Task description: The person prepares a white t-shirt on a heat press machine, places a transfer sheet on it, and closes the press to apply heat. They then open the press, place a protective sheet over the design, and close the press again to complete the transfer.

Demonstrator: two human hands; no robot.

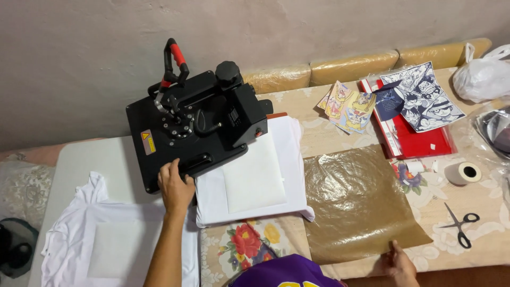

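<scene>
One heat press, two white shirts, one brown sheet

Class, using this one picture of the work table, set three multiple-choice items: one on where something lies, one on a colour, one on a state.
1. Where do the black-handled scissors lie?
A. on the table's right side
B. on the press
C. on the spread shirt

2. What colour is the grip on the black heat press's lever?
A. blue
B. red
C. green

3. How is the press's top plate placed?
A. shut down on the folded white T-shirt
B. taken off
C. swung aside, shirt uncovered

Key: 1 A, they lie below the roll of tape. 2 B, red sleeve on the handle. 3 C, the left hand rests at its edge, shirt exposed.
</scene>
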